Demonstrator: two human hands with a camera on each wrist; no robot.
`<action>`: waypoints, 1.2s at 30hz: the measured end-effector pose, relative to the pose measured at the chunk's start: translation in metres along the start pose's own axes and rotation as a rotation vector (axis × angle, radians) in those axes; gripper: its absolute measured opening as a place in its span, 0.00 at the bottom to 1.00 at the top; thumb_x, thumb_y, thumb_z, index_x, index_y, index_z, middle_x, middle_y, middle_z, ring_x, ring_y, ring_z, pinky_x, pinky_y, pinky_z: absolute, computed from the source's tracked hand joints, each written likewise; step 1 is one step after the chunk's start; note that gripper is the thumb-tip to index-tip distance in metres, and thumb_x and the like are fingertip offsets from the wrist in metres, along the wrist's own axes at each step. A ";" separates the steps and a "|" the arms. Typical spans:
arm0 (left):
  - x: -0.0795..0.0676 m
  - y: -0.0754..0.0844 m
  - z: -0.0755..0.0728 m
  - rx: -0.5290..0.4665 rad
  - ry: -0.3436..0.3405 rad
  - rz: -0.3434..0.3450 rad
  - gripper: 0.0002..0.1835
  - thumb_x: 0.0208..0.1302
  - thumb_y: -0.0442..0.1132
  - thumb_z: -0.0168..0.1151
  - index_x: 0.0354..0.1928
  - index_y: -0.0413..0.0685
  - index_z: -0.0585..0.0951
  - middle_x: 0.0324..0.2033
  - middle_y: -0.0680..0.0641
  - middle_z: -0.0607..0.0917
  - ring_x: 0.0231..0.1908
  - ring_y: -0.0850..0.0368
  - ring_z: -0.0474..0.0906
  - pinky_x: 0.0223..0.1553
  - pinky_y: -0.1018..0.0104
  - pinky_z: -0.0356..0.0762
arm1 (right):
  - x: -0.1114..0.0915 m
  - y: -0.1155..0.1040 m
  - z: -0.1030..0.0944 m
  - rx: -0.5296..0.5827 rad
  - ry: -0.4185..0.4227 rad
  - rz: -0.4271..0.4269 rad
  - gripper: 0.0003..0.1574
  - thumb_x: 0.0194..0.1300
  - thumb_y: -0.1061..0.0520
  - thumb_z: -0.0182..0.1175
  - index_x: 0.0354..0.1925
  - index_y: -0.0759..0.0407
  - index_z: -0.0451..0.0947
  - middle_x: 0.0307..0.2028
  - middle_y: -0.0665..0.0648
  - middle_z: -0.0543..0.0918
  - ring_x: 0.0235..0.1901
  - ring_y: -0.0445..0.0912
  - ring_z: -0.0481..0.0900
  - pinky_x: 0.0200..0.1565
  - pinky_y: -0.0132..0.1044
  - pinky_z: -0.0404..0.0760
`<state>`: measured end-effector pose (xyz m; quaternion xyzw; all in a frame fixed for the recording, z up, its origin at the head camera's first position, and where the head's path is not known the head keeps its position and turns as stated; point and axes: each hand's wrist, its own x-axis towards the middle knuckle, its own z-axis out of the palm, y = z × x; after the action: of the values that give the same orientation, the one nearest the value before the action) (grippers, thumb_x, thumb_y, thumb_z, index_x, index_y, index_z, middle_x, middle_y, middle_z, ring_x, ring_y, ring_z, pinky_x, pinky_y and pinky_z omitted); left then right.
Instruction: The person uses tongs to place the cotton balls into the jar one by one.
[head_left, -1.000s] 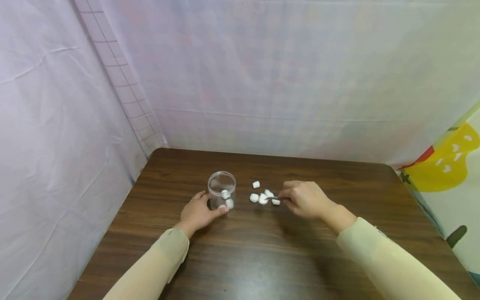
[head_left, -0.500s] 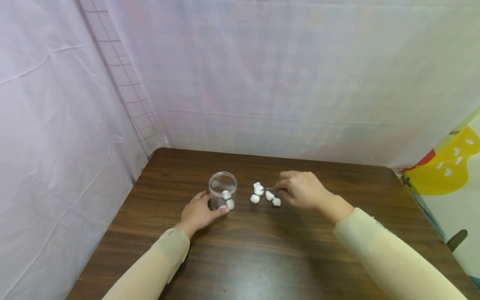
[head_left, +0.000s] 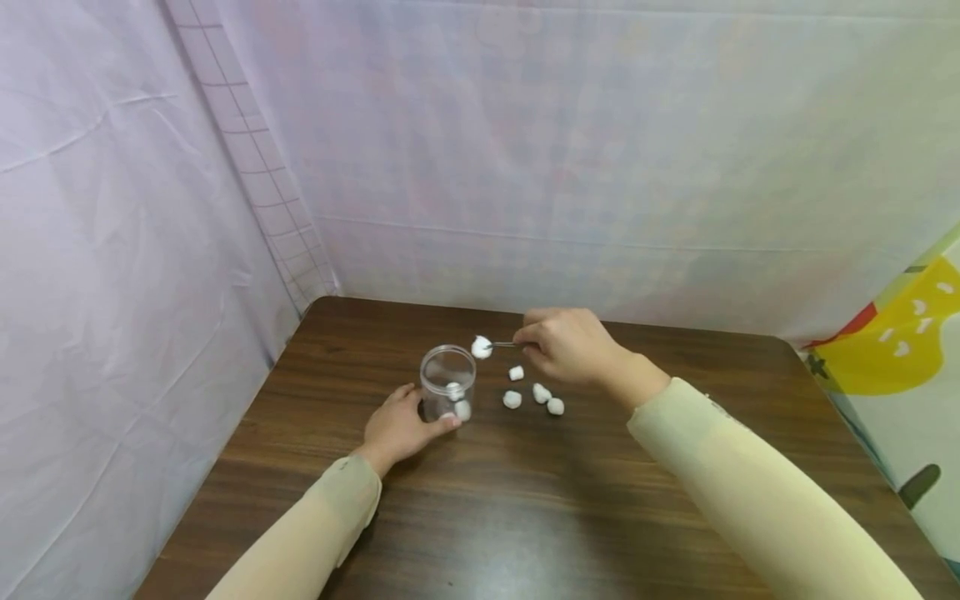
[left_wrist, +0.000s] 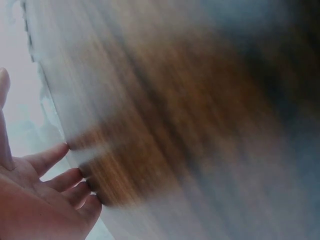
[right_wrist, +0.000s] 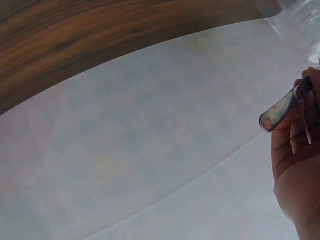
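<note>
My left hand (head_left: 397, 427) holds the side of a clear open-topped jar (head_left: 447, 375), its thumb across the near side. White cotton balls (head_left: 462, 410) show through the jar's wall. Metal tweezers (head_left: 504, 344) are pinched in my right hand (head_left: 567, 344), and their tips grip a cotton ball (head_left: 482, 347) just beyond the jar's rim on its right. In the right wrist view the broad end of the tweezers (right_wrist: 282, 111) sticks out from the fingers. Left fingers (left_wrist: 62, 180) appear spread in the left wrist view.
Several loose cotton balls (head_left: 512, 399) lie on the brown wooden table (head_left: 525, 517) right of the jar. A pale curtain (head_left: 562, 167) hangs behind the table's far edge, and another sheet (head_left: 112, 292) hangs on the left.
My right hand has lifted one cotton ball with the tweezers and carried it left and away from me, toward the jar. The left hand and jar have stayed put.
</note>
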<state>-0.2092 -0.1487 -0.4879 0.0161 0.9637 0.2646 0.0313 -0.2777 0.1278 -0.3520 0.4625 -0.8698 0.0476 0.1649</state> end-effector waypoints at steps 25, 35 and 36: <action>0.003 -0.002 0.002 -0.019 -0.007 0.000 0.50 0.56 0.75 0.60 0.70 0.47 0.71 0.70 0.36 0.67 0.68 0.38 0.62 0.61 0.36 0.65 | 0.030 -0.024 0.029 -0.014 -0.057 -0.055 0.09 0.59 0.58 0.66 0.39 0.50 0.89 0.29 0.43 0.75 0.23 0.36 0.72 0.21 0.33 0.75; 0.002 -0.003 0.002 -0.023 -0.006 -0.006 0.50 0.55 0.75 0.60 0.71 0.47 0.71 0.70 0.37 0.67 0.68 0.39 0.62 0.61 0.36 0.65 | 0.029 -0.026 0.030 -0.009 -0.081 -0.064 0.11 0.59 0.59 0.65 0.40 0.51 0.90 0.28 0.44 0.74 0.23 0.36 0.71 0.22 0.33 0.75; 0.002 -0.003 0.002 -0.022 -0.005 -0.007 0.50 0.55 0.76 0.60 0.71 0.47 0.71 0.70 0.37 0.67 0.68 0.38 0.63 0.61 0.36 0.65 | 0.029 -0.027 0.030 -0.008 -0.082 -0.065 0.11 0.59 0.59 0.65 0.40 0.51 0.90 0.28 0.44 0.74 0.23 0.36 0.71 0.22 0.33 0.75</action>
<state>-0.2107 -0.1499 -0.4912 0.0132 0.9607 0.2751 0.0346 -0.2781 0.0828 -0.3721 0.4913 -0.8607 0.0200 0.1323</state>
